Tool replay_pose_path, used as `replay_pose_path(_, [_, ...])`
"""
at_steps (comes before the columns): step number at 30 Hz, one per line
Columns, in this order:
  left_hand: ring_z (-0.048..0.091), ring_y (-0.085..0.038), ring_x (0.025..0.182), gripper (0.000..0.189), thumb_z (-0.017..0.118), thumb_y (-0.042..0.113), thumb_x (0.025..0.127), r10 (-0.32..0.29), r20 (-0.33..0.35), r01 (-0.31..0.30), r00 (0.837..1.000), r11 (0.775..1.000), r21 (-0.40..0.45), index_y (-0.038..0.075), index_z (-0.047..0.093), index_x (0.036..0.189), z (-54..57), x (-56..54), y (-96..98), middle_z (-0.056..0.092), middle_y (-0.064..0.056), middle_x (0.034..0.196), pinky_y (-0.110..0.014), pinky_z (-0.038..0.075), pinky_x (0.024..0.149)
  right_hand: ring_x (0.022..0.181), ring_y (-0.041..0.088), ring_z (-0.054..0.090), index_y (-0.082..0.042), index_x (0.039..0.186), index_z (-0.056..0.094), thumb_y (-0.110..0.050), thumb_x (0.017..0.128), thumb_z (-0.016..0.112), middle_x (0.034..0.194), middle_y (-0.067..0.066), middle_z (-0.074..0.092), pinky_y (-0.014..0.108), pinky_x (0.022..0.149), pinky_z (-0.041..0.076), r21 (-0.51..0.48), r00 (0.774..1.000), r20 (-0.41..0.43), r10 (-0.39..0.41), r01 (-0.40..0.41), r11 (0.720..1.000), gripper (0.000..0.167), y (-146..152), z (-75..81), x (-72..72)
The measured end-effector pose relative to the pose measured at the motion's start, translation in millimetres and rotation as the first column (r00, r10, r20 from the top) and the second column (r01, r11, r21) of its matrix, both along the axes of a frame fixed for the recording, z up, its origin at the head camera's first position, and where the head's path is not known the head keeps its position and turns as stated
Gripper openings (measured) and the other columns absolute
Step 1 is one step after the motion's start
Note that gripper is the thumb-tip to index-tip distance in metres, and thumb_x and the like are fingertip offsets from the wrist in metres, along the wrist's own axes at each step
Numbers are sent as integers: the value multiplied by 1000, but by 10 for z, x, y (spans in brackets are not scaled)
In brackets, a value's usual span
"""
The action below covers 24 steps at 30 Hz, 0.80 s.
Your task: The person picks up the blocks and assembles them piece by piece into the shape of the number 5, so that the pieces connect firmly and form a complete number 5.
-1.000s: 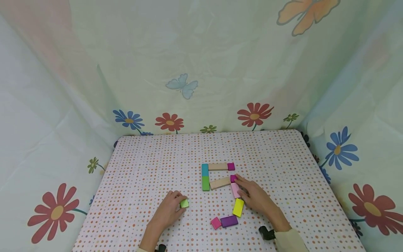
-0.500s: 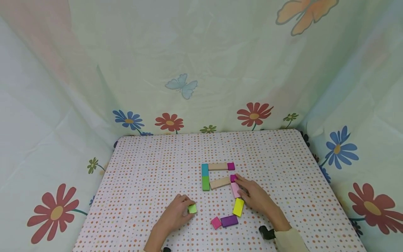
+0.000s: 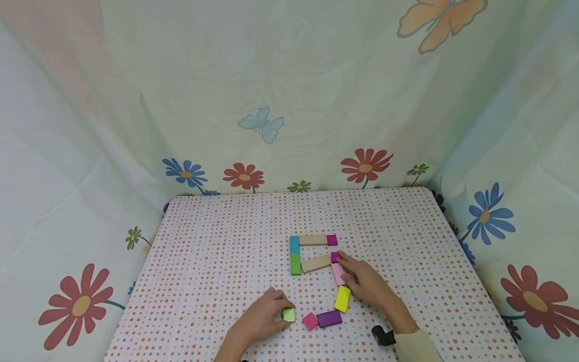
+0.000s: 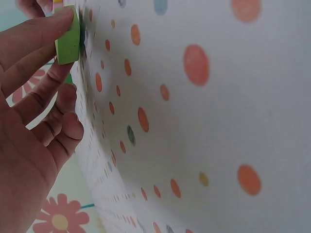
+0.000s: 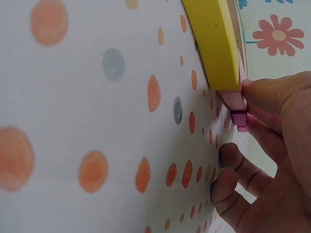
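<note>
My left hand [image 3: 262, 318] pinches a small light green block [image 3: 288, 315] between thumb and fingertips, low at the dotted table. In the left wrist view the green block [image 4: 68, 36] shows between the thumb and a finger, the other fingers loosely bent. Just right of it lies a hot pink cube [image 3: 310, 321], then a purple block [image 3: 329, 318]. My right hand [image 3: 368, 284] rests beside the right-hand row, its index finger touching the magenta cube [image 3: 334, 257] and its thumb at the light pink block [image 3: 338, 274]. A yellow block [image 3: 342, 299] continues this row toward me.
A blue block [image 3: 294, 245] and a green block [image 3: 295, 264] stand end to end. From them, two plain wooden blocks [image 3: 313, 240] run rightward, the far one ending at another magenta cube [image 3: 332, 240]. Flowered curtains [image 3: 289, 100] surround the dotted table [image 3: 217, 231].
My left hand has slid right and toward me with the light green block, now close beside the hot pink cube. The right hand and the laid blocks stay where they were.
</note>
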<state>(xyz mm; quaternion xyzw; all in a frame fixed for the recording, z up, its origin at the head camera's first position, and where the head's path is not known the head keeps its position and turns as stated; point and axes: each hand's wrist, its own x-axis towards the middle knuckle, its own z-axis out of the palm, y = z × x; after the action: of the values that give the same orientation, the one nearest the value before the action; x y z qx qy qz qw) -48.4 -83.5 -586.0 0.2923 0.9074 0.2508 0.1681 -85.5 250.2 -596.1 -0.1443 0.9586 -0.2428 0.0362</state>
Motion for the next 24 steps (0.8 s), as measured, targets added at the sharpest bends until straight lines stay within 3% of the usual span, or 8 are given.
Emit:
replay_pose_path(3, [47,5,96,35,86,27,88,-22,-5,23,1000,1000,11,26,79,122,-10,11,16,64,16,106,-16,51,85,130,29,63,-10,154,56,-20,105,66,169,6,45,44,94,53,8,1000,-3,-2,2,1000,50,-2,-2,-2])
replay_pose_path(8, [48,4,96,36,87,26,87,-55,-42,56,998,998,27,26,80,122,-16,33,45,66,14,109,-16,52,85,133,31,63,-8,153,57,-20,105,67,168,7,46,46,97,55,8,1000,-15,-7,7,1000,50,-7,-3,3])
replay_pose_path(16, [50,6,97,35,85,26,90,-66,-6,66,998,998,18,30,79,124,-5,45,79,65,15,115,-15,52,86,125,26,64,-9,153,57,-20,105,67,167,7,47,41,90,53,22,1000,-21,-15,15,1000,50,-20,4,8])
replay_pose_path(24, [51,5,93,36,83,27,93,-87,17,87,996,996,21,31,78,128,1,48,93,64,13,116,-15,52,83,134,35,62,-6,152,57,-19,105,67,167,10,47,54,107,56,-2,1000,-24,-8,8,1000,50,-15,7,11])
